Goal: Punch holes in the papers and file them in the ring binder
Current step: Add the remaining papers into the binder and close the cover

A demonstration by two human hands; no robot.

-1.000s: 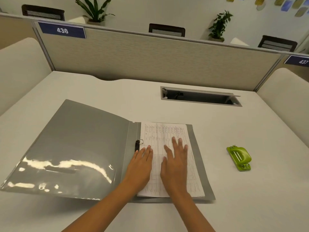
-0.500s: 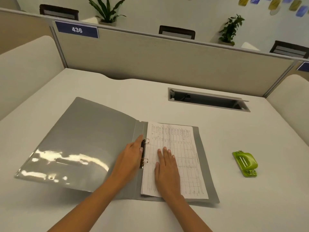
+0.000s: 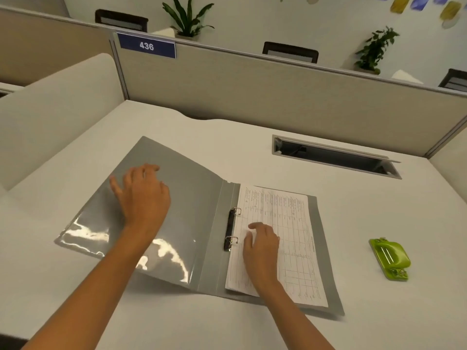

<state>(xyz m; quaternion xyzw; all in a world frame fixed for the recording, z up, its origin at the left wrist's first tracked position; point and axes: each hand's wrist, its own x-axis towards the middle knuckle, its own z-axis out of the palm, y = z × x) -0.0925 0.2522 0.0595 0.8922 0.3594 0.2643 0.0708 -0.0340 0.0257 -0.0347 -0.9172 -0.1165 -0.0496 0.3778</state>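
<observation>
1. The papers (image 3: 285, 238) lie on the right half of the open ring binder (image 3: 192, 223), their left edge threaded on the two metal rings (image 3: 233, 226), which look closed as far as I can tell. So I judge the punching and threading done, and only closing the cover is left.

2. My right hand (image 3: 261, 245) rests lightly on the sheets just beside the rings, fingers loosely curled, gripping nothing.

3. My left hand (image 3: 141, 193) is spread wide over the glossy inner face of the front cover (image 3: 161, 218); I cannot tell whether it presses on it or hovers just above. It holds nothing.

4. How it will handle, as I judge it: the sheets are thin, light and floppy, and would tear at the holes if I tugged them, so I should only press them flat. The cover looks like thin, bendy, slick plastic, with glare on it; a flat palm may slide, so the place to take hold is its far left edge, pinched between thumb and fingers, then swung over the rings.

5. The binder sits near me on the pale desk (image 3: 252, 152). The green hole punch (image 3: 390, 260) stands well apart to the right, untouched.
</observation>
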